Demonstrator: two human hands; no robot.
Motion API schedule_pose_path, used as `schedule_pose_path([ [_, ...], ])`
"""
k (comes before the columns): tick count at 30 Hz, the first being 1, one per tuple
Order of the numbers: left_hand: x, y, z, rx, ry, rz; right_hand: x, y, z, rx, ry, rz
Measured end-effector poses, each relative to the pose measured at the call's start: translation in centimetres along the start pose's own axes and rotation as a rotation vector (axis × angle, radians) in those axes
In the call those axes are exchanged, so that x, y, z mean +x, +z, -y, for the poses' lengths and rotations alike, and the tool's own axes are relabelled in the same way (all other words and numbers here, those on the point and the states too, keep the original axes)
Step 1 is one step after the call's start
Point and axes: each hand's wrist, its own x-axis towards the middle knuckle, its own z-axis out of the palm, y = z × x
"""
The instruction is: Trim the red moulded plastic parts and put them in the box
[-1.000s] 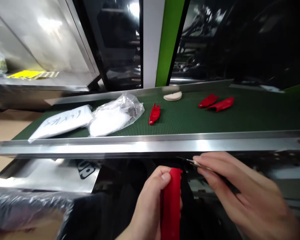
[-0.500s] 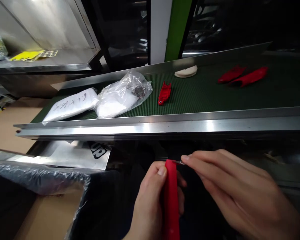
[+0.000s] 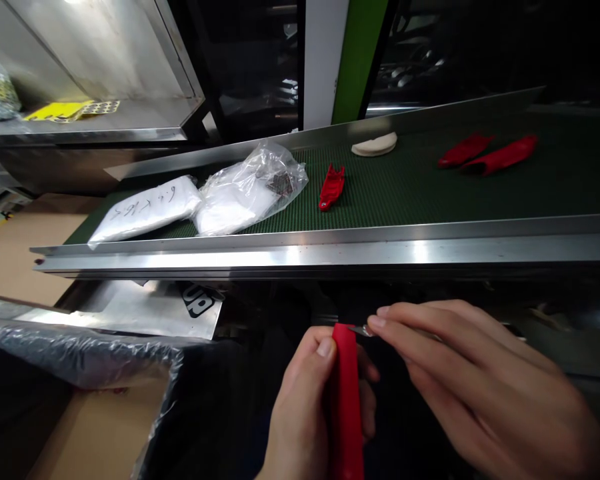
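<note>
Left hand (image 3: pixel 303 400) is clenched around a red strip (image 3: pixel 346 400), maybe soft rubber or fabric, held upright just below the green conveyor belt (image 3: pixel 410 193) so its top end can't wobble. Right hand (image 3: pixel 480 380) pinches a thin metal-tipped tool (image 3: pixel 365 331) right against that end. The strip looks bright, matte and smooth, though its lower end runs out of view.

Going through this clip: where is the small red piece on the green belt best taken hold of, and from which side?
Probably across its narrow middle: bring the fingers down from above on the near side, over the steel rail. The red piece lies flat and lengthwise on the ribbed green belt, so its two long edges look like the easiest pinch.
</note>
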Motion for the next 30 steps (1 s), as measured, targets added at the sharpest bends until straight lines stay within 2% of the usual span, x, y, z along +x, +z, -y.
schedule_pose_path([
  [14,0.0,-0.2,0.2,-0.004,-0.01,-0.018,0.3,-0.1,0.3,-0.047,-0.039,-0.021],
  [21,0.2,0.1,-0.2,-0.028,-0.038,-0.06,-0.2,0.6,0.6,-0.061,0.019,-0.042],
  [30,0.7,-0.5,-0.2,-0.052,-0.04,-0.081,-1.1,1.1,1.3,-0.059,0.016,-0.033],
])
